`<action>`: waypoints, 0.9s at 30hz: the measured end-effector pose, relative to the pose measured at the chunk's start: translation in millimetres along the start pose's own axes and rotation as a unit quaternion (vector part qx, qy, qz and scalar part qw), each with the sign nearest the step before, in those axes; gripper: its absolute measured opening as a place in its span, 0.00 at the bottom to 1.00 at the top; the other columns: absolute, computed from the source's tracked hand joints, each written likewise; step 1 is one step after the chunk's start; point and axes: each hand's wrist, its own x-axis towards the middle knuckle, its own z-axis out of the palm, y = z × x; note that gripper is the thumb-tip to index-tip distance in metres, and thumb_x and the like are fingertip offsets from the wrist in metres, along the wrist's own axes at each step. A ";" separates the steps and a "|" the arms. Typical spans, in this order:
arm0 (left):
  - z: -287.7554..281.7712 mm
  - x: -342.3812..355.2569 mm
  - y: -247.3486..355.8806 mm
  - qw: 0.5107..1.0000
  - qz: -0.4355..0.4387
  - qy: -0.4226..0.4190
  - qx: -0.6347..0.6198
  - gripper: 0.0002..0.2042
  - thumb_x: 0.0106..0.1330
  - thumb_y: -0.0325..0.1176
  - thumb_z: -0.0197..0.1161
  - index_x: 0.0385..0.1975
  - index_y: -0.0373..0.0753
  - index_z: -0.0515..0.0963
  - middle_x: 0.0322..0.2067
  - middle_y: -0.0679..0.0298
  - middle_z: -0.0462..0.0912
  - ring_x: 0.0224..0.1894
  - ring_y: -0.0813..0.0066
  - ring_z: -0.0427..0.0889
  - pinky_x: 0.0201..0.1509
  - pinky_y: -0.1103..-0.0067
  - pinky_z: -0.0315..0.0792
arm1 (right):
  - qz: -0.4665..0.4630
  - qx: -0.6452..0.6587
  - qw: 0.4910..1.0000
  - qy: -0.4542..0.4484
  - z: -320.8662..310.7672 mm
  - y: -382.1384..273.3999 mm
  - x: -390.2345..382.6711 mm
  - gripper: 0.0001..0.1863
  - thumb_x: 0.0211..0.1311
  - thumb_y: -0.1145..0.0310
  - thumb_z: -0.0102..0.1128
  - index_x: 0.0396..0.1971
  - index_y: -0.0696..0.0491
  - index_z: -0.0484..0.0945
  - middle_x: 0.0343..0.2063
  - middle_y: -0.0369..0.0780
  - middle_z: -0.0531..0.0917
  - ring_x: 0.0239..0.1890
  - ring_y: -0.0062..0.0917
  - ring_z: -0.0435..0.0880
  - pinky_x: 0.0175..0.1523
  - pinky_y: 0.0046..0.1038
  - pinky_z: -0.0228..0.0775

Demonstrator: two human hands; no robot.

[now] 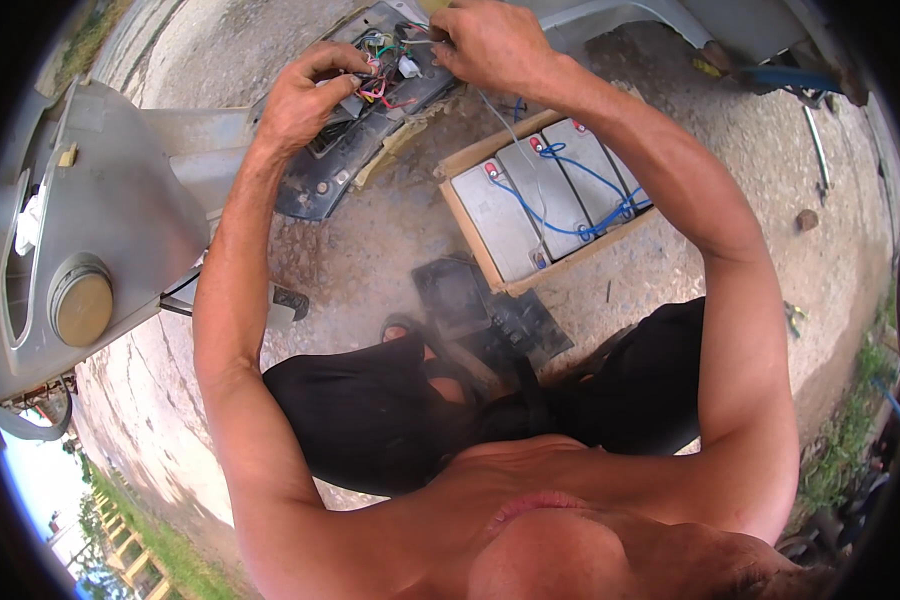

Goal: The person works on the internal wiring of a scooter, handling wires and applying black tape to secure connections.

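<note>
A dark plastic panel (320, 190) lies tilted on the ground ahead, with a tangle of coloured wires (378, 88) and a white connector (408, 67) in its recess. My left hand (308, 98) reaches into this tangle from the left, thumb and forefinger pinched on something small that I cannot make out. At the panel's far right, my right hand (490, 42) has its fingers closed on a thin grey wire (420, 42). Nearer me stands an open cardboard box (460, 215) of grey batteries (542, 190), joined by blue wires (530, 208); a grey cable runs from them toward the panel.
Between my feet lies a black plastic piece (525, 325). A grey vehicle body part (120, 190) with a round cap (80, 305) stands at left. A metal rod (818, 150) and a stone (806, 220) lie on the rough ground at right. Grass borders the right side.
</note>
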 end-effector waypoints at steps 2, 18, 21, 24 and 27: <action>2.7 0.8 5.1 1.000 0.011 0.009 0.010 0.09 0.65 0.21 0.62 0.43 0.33 0.84 0.49 0.62 0.83 0.53 0.72 0.80 0.60 0.77 0.73 | 0.000 0.023 1.000 0.003 -9.5 0.7 -0.5 0.11 0.57 0.65 0.63 0.31 0.57 0.86 0.30 0.54 0.86 0.36 0.50 0.87 0.43 0.49 0.79; 2.5 13.4 -1.7 1.000 -0.028 -0.001 -0.010 0.09 0.71 0.23 0.61 0.47 0.32 0.83 0.52 0.64 0.83 0.55 0.75 0.80 0.63 0.78 0.71 | 0.140 0.224 0.954 -0.142 -37.7 4.4 8.8 0.13 0.52 0.68 0.66 0.32 0.62 0.86 0.25 0.52 0.86 0.30 0.40 0.88 0.38 0.39 0.79; 1.3 7.6 -1.1 1.000 -0.009 -0.008 -0.005 0.09 0.69 0.22 0.60 0.46 0.32 0.83 0.53 0.63 0.82 0.55 0.74 0.80 0.63 0.77 0.72 | 0.153 0.301 0.929 -0.149 -32.9 4.7 6.5 0.13 0.54 0.66 0.66 0.30 0.63 0.85 0.20 0.48 0.84 0.25 0.34 0.85 0.35 0.36 0.77; -0.9 -3.2 -3.8 0.999 -0.024 -0.008 -0.038 0.08 0.66 0.21 0.60 0.43 0.32 0.83 0.52 0.62 0.82 0.54 0.74 0.80 0.61 0.77 0.73 | 0.144 0.276 0.939 -0.144 -23.2 1.8 9.1 0.13 0.55 0.66 0.66 0.30 0.63 0.85 0.22 0.50 0.85 0.27 0.35 0.86 0.36 0.37 0.77; 3.5 2.0 0.6 1.000 0.008 0.000 -0.026 0.09 0.65 0.20 0.59 0.42 0.32 0.82 0.49 0.62 0.83 0.52 0.73 0.81 0.59 0.77 0.74 | 0.146 0.255 0.944 -0.147 -42.2 -1.0 4.8 0.14 0.57 0.65 0.66 0.33 0.62 0.86 0.25 0.51 0.86 0.29 0.36 0.87 0.38 0.37 0.77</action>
